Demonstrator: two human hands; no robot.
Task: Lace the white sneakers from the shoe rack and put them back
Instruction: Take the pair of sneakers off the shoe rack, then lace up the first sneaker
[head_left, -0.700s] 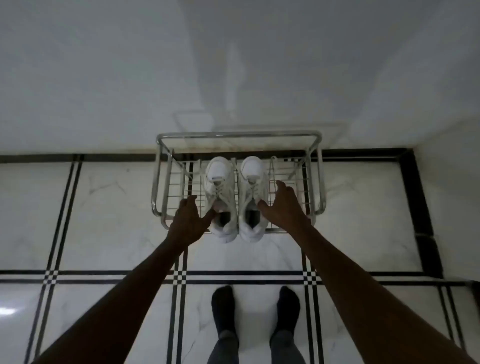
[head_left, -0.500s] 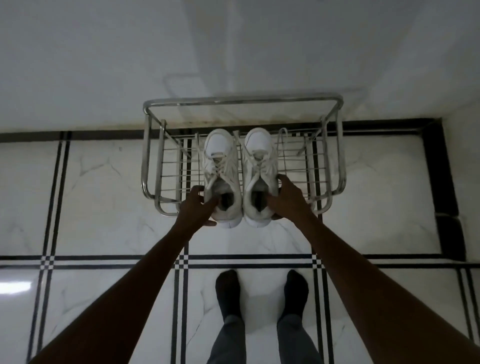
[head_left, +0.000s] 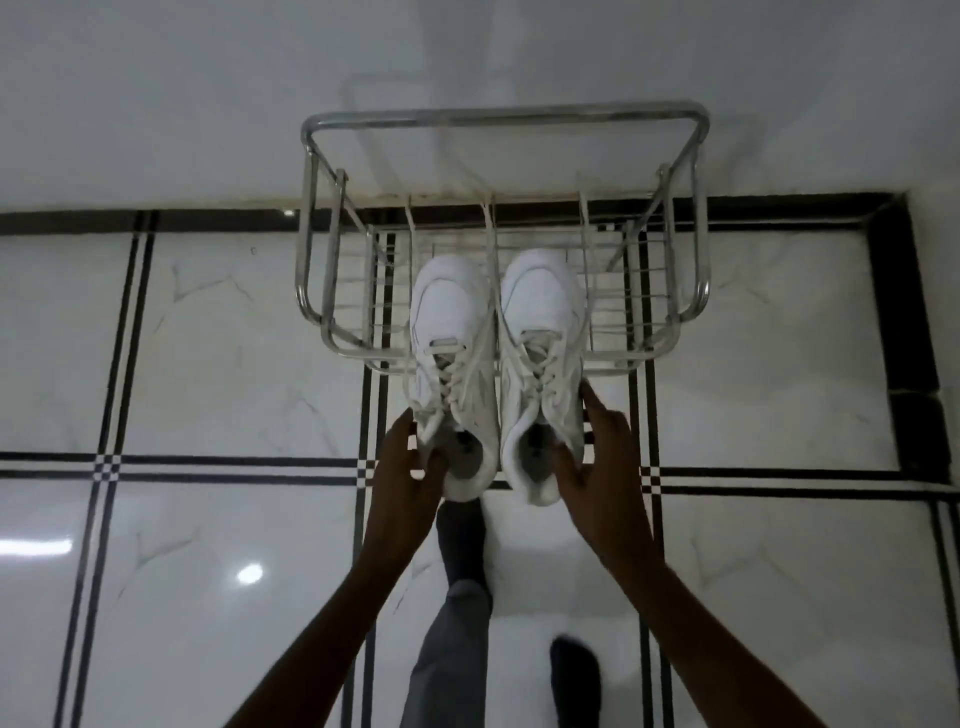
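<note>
Two white sneakers are side by side, toes pointing to the wall, their heels sticking out past the front rail of the metal shoe rack (head_left: 696, 218). My left hand (head_left: 402, 467) grips the heel collar of the left sneaker (head_left: 449, 332), thumb inside the opening. My right hand (head_left: 597, 457) holds the heel side of the right sneaker (head_left: 543, 322). Both shoes show loose laces over the tongue. Whether their toes still touch the wire shelf I cannot tell.
The chrome rack stands against a white wall (head_left: 208, 93) on a glossy white tiled floor (head_left: 234, 364) with black lines. My legs in grey trousers and dark socks (head_left: 460, 545) are below the shoes, one foot stepping back at the bottom right.
Both hands have closed on the sneakers' heels and drawn the pair toward me, out over the rack's front edge. One foot has moved back.
</note>
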